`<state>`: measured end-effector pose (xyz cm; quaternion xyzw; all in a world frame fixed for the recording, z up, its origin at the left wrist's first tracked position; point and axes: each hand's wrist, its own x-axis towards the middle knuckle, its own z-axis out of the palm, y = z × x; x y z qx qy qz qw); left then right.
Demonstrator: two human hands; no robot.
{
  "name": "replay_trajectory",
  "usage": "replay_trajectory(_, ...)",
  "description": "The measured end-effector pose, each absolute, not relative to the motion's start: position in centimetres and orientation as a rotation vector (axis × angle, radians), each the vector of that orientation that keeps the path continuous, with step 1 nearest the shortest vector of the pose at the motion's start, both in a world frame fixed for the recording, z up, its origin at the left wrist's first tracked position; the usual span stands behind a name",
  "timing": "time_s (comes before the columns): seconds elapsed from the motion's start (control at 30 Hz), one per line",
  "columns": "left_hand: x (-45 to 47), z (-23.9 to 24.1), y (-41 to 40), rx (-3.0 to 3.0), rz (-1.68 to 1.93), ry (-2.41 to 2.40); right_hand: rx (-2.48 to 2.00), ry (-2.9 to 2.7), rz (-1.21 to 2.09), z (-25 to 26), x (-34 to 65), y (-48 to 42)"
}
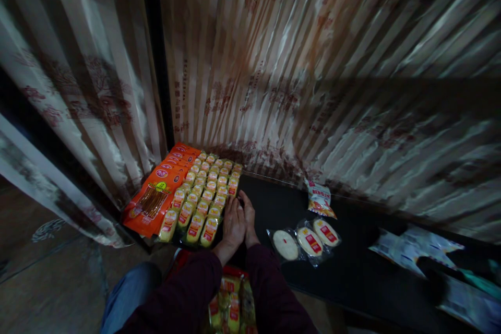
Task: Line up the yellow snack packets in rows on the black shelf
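Rows of small yellow wrapped cakes [203,204] stand in columns on a black shelf [352,271]. My left hand [234,224] is at the right edge of these rows, its fingers bent and pressed together. Right beside it, touching it, is my right hand [249,215], with curled fingers reaching toward the same edge. Whatever is between the two hands is hidden behind them. Under my forearms, a red-rimmed container [238,272] holds more wrapped cakes [234,313] of the same look.
Overlapping orange snack packets [151,201] lie left of the cakes. To the right are round wrapped flat cakes [310,241], a small red-and-white bag [320,198] and several blurred pale packets [403,250]. Printed pleated sheeting [235,88] hangs behind; a dark post [156,52] stands at the corner.
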<state>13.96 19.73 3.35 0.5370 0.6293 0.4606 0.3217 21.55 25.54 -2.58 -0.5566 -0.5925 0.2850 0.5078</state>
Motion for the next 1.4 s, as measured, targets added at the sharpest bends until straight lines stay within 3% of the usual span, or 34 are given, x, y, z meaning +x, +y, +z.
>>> replay_trajectory(0.87, 12.0, 3.7, 10.6, 1.494, 1.145, 1.639, -1.407, -1.458, 0.755, 0.8, 19.9, 14.2)
replay_trajectory(1.4, 9.1, 2.7, 2.1, 1.636, 1.133, 1.492, -1.435, -1.482, 0.741, -0.3, 18.4, 4.8)
